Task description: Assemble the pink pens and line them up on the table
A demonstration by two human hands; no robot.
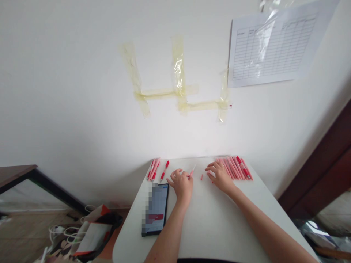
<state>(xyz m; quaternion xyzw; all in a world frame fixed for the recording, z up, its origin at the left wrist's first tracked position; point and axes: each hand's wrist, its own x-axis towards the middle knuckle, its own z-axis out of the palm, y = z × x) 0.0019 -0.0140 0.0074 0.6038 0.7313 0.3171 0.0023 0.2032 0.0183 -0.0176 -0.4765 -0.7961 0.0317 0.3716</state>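
Observation:
My left hand [183,185] is closed, with thumb and forefinger on a pink pen part [193,170] whose pale, clear end points up and away. To the right of it, a small pink-red pen piece [202,177] lies on the white table. My right hand [221,179] hovers low over the table with its fingers apart and curved; a bit of pink shows under them, too small to name. Just beyond that hand lies a row of pink and red pens [236,168], partly covered by it. A single red pen [165,171] lies left of my left hand.
A few more pens [153,168] lie at the table's [211,226] far left corner. Beside my left forearm is a phone [157,210]. The wall behind carries yellowed tape [179,73] and a printed sheet [271,47]. Bags and cables [87,233] sit on the floor at left.

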